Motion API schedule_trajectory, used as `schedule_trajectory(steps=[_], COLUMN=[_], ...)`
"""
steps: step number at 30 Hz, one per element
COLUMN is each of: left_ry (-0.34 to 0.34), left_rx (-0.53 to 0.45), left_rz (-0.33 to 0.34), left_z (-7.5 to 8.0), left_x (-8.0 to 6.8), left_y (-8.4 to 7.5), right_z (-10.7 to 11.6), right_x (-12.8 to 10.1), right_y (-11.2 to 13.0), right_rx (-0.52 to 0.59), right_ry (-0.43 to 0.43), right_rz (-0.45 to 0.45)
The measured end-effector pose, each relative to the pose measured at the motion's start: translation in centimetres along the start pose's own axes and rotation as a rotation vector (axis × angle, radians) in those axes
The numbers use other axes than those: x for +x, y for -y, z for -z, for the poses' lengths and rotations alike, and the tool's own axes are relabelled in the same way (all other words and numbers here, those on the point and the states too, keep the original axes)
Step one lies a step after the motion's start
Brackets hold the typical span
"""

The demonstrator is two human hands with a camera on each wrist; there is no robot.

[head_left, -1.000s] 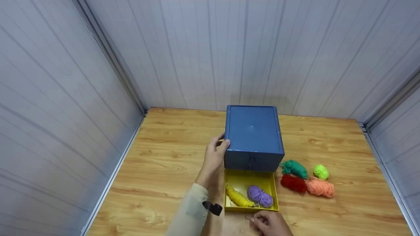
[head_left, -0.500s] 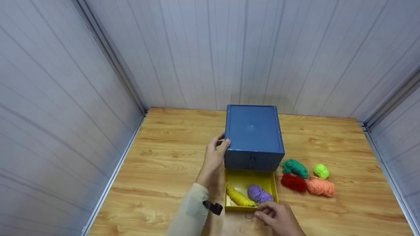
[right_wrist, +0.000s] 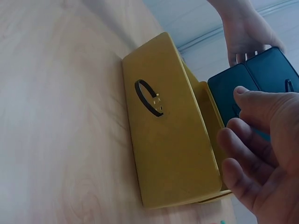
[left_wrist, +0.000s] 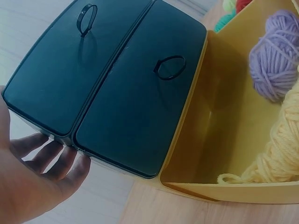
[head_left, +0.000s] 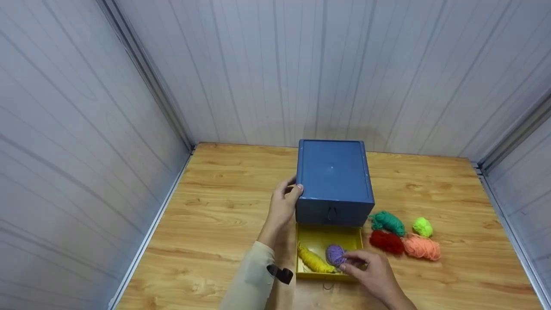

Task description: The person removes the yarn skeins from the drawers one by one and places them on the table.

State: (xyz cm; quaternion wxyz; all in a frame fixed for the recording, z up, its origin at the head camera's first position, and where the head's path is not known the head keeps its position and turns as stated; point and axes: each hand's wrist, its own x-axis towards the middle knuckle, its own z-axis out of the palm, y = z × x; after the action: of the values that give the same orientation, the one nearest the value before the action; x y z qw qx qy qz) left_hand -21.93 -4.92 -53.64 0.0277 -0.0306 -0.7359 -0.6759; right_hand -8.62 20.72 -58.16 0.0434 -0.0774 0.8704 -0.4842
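Observation:
A blue drawer unit (head_left: 333, 172) with black loop handles stands on the wooden table. Its yellow bottom drawer (head_left: 310, 234) is pulled out. Inside lie a yellow yarn skein (head_left: 315, 260) and a purple yarn skein (head_left: 335, 255). My left hand (head_left: 282, 206) holds the unit's left side, thumb over the top edge and fingertips against the side. My right hand (head_left: 372, 271) is over the drawer's front right corner, fingers loosely bent and thumb apart, covering part of the purple skein. In the right wrist view, nothing shows between the right hand's (right_wrist: 266, 149) fingers.
Right of the unit lie green yarn (head_left: 388, 222), red yarn (head_left: 386, 242), orange yarn (head_left: 422, 247) and a neon-yellow yarn ball (head_left: 422, 227). A black loop handle (right_wrist: 148, 99) sticks out from the drawer front. Pale panel walls (head_left: 275, 73) enclose the table.
My right hand has left the drawer's front handle and moved forward and up over the drawer, beside the purple skein. The left hand stays on the unit.

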Motion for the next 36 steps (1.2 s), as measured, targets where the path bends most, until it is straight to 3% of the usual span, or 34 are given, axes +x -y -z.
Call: schedule_trajectory(steps=[7, 17, 23, 36], left_ry=[0.010, 0.001, 0.000, 0.006], left_rx=[-0.009, -0.037, -0.031, -0.019], left_rz=[-0.005, -0.003, -0.008, 0.001], left_z=[0.1, 0.1, 0.0, 0.1], left_x=[0.0, -0.1, 0.0, -0.1], left_y=[0.1, 0.0, 0.1, 0.0], right_z=[-0.5, -1.1, -1.8, -2.9], right_x=[0.8, 2.1, 3.0, 4.5], right_y=[-0.7, 0.1, 0.5, 0.4], right_rx=[-0.053, -0.252, -0.293, -0.401], right_ry=[0.004, 0.024, 0.079, 0.102], right_rz=[-0.019, -0.026, -0.026, 0.002])
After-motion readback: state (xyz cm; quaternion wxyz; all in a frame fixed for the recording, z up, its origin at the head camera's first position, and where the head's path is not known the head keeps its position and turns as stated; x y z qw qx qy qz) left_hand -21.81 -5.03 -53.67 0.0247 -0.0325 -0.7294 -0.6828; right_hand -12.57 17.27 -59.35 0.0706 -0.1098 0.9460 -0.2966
